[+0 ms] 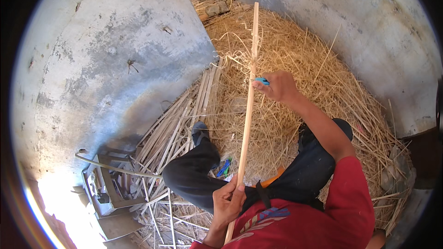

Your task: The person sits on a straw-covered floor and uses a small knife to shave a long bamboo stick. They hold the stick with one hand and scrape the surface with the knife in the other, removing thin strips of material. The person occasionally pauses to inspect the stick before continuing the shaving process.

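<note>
Left to right. Scuffed pale wall (pixel 134 37), up and left of both hands. Boxy wooden frame (pixel 127 203), well left of the left hand, about level with it. Thin curved rod (pixel 115 169) runs over it, far end near the person's left knee. Pile of long pale slats (pixel 161 129), up-left of the left hand, beyond that knee. Dark shoe (pixel 200 131) at the pile's edge.

Left hand (pixel 227 203): closed round the lower part of a long pale strip (pixel 247 129), thumb on top. Strip leans slightly, lower end below the left hand, upper end well above the right. Blue-green scrap (pixel 224 168) just above the left hand, between the legs. Thin curls (pixel 244 60) bunch on the strip just above the right hand.

Right hand (pixel 280 86): narrow grip on a small blue tool (pixel 262 81) at the strip's right side. Fingers hide most of it; can't tell the blade's shape. Straw-coloured heap (pixel 304 55) behind and right of the right hand. Second wall (pixel 369 32) beyond.
</note>
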`<state>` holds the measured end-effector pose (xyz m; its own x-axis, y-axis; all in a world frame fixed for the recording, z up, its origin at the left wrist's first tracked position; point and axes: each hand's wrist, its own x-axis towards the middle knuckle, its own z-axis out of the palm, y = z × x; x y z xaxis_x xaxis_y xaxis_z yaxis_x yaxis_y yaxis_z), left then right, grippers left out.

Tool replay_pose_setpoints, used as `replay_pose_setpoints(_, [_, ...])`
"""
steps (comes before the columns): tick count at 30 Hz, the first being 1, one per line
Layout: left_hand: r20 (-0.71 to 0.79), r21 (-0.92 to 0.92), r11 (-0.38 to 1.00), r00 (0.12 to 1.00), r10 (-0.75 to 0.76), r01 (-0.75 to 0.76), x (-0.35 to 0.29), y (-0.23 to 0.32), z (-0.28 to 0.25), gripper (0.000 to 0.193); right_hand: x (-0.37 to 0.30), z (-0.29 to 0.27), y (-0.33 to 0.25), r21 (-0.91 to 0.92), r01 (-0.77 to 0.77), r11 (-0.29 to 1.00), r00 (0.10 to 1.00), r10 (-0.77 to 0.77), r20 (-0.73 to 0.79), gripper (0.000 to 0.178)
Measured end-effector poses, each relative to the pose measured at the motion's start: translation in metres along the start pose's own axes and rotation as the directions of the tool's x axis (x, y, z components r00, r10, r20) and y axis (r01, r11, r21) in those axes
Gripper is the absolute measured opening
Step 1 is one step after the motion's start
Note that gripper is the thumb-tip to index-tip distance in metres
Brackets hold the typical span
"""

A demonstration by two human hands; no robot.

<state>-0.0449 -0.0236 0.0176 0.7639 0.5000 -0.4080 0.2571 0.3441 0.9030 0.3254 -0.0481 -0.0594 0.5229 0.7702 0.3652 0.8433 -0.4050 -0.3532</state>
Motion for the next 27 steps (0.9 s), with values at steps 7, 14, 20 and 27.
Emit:
replay_pose_setpoints(7, [0.025,0.013,1.000,1.000,0.004,-0.005,-0.003,0.002,0.003,0.033,0.010,0.003,0.025,-0.030,-0.059,0.998,0.997,0.058,-0.045,0.081])
replay_pose_setpoints(14, [0.051,0.099,0.995,0.999,-0.003,-0.002,-0.004,-0.008,-0.001,0.038,0.013,0.013,0.049,-0.037,-0.058,0.998,0.997,0.056,-0.056,0.084])
replay_pose_setpoints(20, [0.044,0.081,0.997,0.999,0.008,-0.012,-0.003,-0.011,0.000,0.040,0.008,0.021,0.058,-0.127,-0.037,0.991,0.998,0.031,-0.051,0.084])
replay_pose_setpoints(27, [0.034,0.113,0.992,0.998,-0.052,0.048,0.001,0.000,-0.003,0.038,0.003,-0.001,0.032,0.535,-0.543,0.647,0.826,0.297,0.480,0.075])
